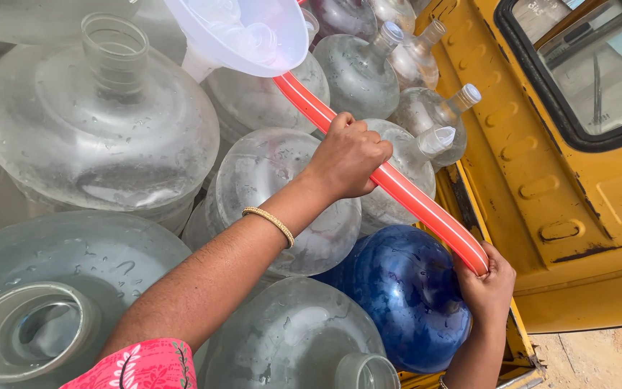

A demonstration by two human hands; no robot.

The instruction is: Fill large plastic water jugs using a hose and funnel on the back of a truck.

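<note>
Hands grip one red hose (pixel 397 187): the right hand (pixel 487 281), fingers clenched, holds its near end beside a blue jug (pixel 404 295); the left hand (pixel 347 157) clasps it midway above clear jugs (pixel 102 122). Farther off, the hose runs into a white funnel (pixel 242 36) beside a yellow vehicle (pixel 570 194).

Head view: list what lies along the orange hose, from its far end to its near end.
White funnel → left hand gripping the orange hose → blue water jug beside it → right hand holding the near end.
</note>
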